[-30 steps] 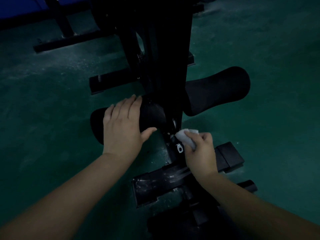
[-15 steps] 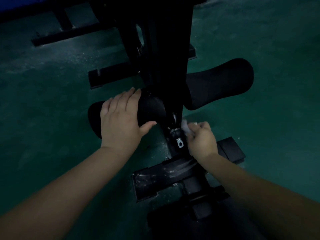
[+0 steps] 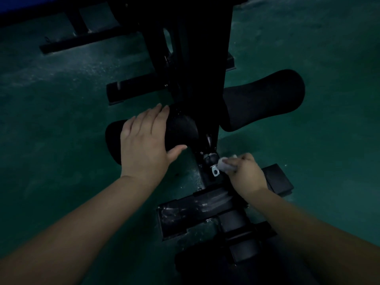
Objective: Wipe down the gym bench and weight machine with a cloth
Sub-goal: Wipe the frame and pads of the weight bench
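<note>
A black weight machine [image 3: 195,58] rises up the middle of the dim view. Two black foam roller pads stick out from it: the left pad [image 3: 181,130] and the right pad [image 3: 265,97]. My left hand [image 3: 146,145] rests flat on top of the left pad, fingers straight, thumb spread toward the frame. My right hand [image 3: 245,173] pinches a small white cloth [image 3: 223,164] and presses it against the lower frame beside a silver metal tab [image 3: 215,172]. Most of the cloth is hidden under my fingers.
Dark green floor [image 3: 61,140] lies all around. Black base bars [image 3: 133,91] and a dusty cross plate [image 3: 197,210] sit low on the machine. A black foot block [image 3: 277,179] lies right of my right hand. A blue bench edge [image 3: 20,5] shows top left.
My right hand with the cloth has slid slightly along the lower frame near the metal tab. My left hand stays on the left pad. The view has shifted a little.
</note>
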{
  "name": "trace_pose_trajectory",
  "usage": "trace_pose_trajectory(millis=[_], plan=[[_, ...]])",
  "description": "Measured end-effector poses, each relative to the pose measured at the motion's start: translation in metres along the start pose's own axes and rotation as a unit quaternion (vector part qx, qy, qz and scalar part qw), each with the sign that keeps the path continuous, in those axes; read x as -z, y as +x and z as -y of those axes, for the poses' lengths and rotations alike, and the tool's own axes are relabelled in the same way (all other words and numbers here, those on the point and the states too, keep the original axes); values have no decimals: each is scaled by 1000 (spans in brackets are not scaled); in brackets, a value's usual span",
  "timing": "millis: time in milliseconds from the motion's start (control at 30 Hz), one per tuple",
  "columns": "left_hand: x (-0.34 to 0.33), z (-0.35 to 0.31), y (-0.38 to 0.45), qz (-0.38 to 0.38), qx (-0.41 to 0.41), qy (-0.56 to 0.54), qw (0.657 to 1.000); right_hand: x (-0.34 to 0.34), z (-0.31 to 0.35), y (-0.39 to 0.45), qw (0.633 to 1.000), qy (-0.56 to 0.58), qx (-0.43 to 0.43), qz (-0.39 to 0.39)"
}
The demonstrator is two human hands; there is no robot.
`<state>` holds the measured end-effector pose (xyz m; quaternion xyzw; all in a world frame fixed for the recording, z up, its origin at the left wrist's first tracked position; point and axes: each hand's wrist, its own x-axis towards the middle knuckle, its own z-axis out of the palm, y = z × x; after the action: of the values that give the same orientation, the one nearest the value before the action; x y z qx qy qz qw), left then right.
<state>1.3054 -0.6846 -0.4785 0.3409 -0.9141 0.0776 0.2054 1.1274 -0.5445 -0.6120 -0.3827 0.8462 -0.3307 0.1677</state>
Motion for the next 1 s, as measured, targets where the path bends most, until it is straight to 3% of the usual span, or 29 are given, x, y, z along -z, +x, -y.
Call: trace_pose_trajectory(millis=[100,200,300,400,500,600,667,800,900,1000], plan=[[1,-3,-3,-7,-6,-15,1000,8,-8,-5,999,-34,-10,5],[4,-11,-21,-14,-34,-64,997,4,-7,-20,997,-48,44,38],[-3,-19,-53,33,-62,-112,991,1,-7,-26,996,-45,73,39],[-16,-23,-75,179,-22,-131,975,2,-10,-17,997,-20,57,39],[-39,-14,-89,370,46,-96,923,-4,-10,-5,999,-29,28,29],[-56,-7,-102,480,99,-93,867,-16,-9,-13,993,-25,103,56],[-62,-7,-108,503,109,-102,851,-15,-12,-15,980,-55,170,84],[-71,-9,-113,488,93,-100,862,-9,-11,17,998,37,42,-21],[-75,-6,-115,488,101,-108,860,-19,-7,30,998,21,49,25],[-76,-3,-115,487,105,-123,859,-7,-21,28,988,-29,120,92]])
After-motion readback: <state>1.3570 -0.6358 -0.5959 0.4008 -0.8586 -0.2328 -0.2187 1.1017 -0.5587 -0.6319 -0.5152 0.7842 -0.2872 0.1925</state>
